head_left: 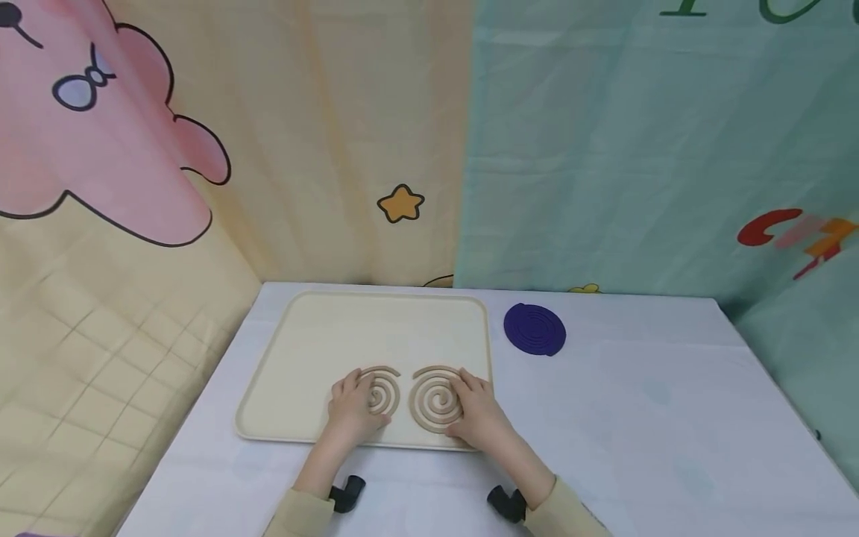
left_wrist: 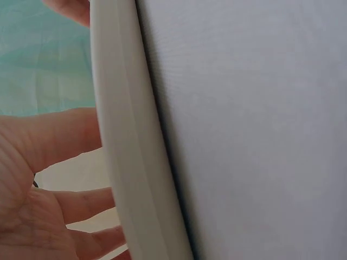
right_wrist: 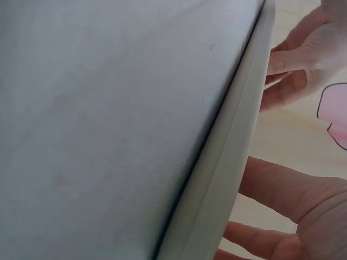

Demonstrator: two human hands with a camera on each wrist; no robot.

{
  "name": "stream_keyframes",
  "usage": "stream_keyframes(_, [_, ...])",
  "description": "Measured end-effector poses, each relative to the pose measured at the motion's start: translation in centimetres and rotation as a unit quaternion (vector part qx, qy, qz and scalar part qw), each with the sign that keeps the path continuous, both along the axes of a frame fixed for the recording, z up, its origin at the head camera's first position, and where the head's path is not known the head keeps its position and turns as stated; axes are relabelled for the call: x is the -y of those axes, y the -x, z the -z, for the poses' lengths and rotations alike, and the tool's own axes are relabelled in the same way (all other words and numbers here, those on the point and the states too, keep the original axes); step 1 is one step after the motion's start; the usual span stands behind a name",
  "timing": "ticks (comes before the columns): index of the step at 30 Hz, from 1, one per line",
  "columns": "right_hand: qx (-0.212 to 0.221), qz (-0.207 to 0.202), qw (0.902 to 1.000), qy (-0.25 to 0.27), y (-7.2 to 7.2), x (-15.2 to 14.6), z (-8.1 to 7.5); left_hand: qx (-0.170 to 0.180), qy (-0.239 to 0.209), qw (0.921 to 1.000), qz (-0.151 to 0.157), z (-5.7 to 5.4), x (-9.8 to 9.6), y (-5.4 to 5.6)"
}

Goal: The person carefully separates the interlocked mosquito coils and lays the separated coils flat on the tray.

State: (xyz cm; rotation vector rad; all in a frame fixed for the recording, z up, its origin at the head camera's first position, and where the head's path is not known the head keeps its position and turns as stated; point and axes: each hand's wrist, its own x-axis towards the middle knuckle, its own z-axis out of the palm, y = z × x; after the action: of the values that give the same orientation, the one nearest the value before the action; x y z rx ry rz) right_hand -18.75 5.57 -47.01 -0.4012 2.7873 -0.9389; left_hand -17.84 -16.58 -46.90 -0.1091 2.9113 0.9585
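Observation:
Two flat tan spirals lie side by side on a cream tray, near its front edge. My left hand rests over the left side of the left spiral, its fingers along the far side and its thumb at the near edge. Over the right edge of the right spiral, my right hand lies with fingers and thumb spread. The left wrist view shows my left hand behind the tray rim, fingertips hidden. In the right wrist view, my right hand is likewise partly behind the rim.
A flat purple disc with ring-like grooves lies on the white-covered table, right of the tray. Black devices are worn at both wrists. Behind the table hangs a printed curtain.

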Motion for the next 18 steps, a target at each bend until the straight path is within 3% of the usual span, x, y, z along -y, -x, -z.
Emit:
stream_keyframes(11, [-0.009,0.0,0.9998,0.018,0.2,-0.1,0.5,-0.003,-0.012,0.9999,0.003,0.1,0.2,-0.2])
stream_keyframes(18, [0.035,0.021,0.9929,0.112,0.6,-1.5,-0.6,0.002,-0.039,0.9992,-0.001,-1.1,0.3,-0.3])
